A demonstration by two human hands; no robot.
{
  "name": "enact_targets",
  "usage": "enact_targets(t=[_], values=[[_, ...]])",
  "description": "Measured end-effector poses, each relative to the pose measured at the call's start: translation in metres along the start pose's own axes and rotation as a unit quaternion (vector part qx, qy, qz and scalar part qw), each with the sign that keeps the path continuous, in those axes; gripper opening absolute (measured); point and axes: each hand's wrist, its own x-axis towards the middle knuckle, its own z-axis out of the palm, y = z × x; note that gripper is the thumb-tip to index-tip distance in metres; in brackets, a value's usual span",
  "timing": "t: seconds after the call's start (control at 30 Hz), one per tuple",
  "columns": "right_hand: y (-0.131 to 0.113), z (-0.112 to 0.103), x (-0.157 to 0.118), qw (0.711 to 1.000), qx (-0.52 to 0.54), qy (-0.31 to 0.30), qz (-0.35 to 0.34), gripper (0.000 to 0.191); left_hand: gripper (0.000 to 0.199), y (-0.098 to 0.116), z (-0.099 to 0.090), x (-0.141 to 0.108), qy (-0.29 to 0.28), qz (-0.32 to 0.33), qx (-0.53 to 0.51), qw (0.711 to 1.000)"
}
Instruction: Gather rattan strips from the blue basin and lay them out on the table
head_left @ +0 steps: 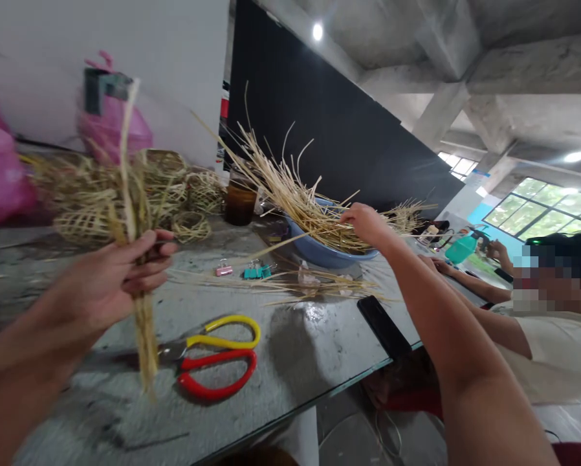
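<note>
Upright in my left hand (145, 268) is a bundle of bamboo strips (146, 336), with my fingers wrapped round its middle. One pale, wider strip stands out above the rest. My right hand (368, 225) is stretched out to the blue basin (324, 254), its fingers pinched on the long bamboo strips (295, 200) that heap up and stick out over the rim. Just how many strips those fingertips hold is hidden. Scissors (217, 359) with one yellow and one red handle lie beside the lower end of the left bundle, their blades partly behind it.
Woven bamboo pieces (89, 207) are piled at the back left, before pink bags (2, 162). A dark jar (241, 200) stands behind binder clips (256, 270). Loose strips (329, 285) and a black phone-like object (383, 325) lie near the table edge. Another person (552, 343) sits at right.
</note>
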Motion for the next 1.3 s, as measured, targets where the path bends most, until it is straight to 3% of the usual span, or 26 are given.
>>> enact_targets(t=[0.13,0.33,0.43,0.6,0.7,0.8,0.9,0.97,1.0,1.03,1.13,1.2,1.3], values=[[0.009,-0.016,0.013,0.998,-0.04,0.043,0.01,0.043,0.032,-0.003,-0.002,-0.004,-0.026,-0.026,0.016,0.999],[-0.014,-0.047,0.043,0.995,-0.061,0.079,-0.008,0.039,0.014,-0.017,0.0,-0.006,-0.081,-0.019,0.065,0.994],[-0.037,-0.066,0.06,0.989,-0.077,0.119,-0.031,0.035,0.006,-0.025,-0.002,-0.004,-0.092,-0.024,0.108,0.99],[-0.087,-0.1,0.086,0.977,-0.119,0.17,-0.052,0.034,0.036,-0.032,-0.006,-0.005,-0.139,0.004,0.158,0.978],[-0.114,-0.12,0.1,0.969,-0.129,0.199,-0.07,0.036,0.043,-0.032,-0.007,-0.006,-0.169,0.014,0.158,0.973],[-0.141,-0.136,0.106,0.959,-0.11,0.236,-0.107,0.032,0.038,-0.028,-0.006,-0.006,-0.165,0.021,0.129,0.978],[-0.175,-0.136,0.094,0.924,-0.076,0.342,-0.155,0.038,0.021,-0.021,-0.004,-0.006,-0.122,0.042,0.055,0.99],[-0.2,-0.117,0.075,0.903,0.006,0.395,-0.167,0.043,0.015,-0.017,-0.004,-0.005,-0.085,0.061,0.003,0.994],[-0.212,-0.1,0.064,0.904,0.063,0.389,-0.164,0.039,0.016,-0.015,-0.004,-0.005,-0.071,0.067,-0.019,0.995],[-0.223,-0.079,0.052,0.911,0.118,0.351,-0.18,0.03,0.019,-0.014,-0.004,-0.004,-0.06,0.067,-0.036,0.995],[-0.246,0.005,0.018,0.931,0.288,0.119,-0.191,0.016,0.023,-0.017,-0.005,0.0,-0.044,0.046,-0.068,0.996],[-0.254,0.063,0.0,0.915,0.382,-0.006,-0.128,0.02,0.022,-0.023,-0.006,0.005,-0.036,0.028,-0.072,0.996],[-0.261,0.122,-0.017,0.861,0.5,-0.08,-0.036,0.024,0.022,-0.033,-0.007,0.013,-0.026,0.015,-0.065,0.997]])
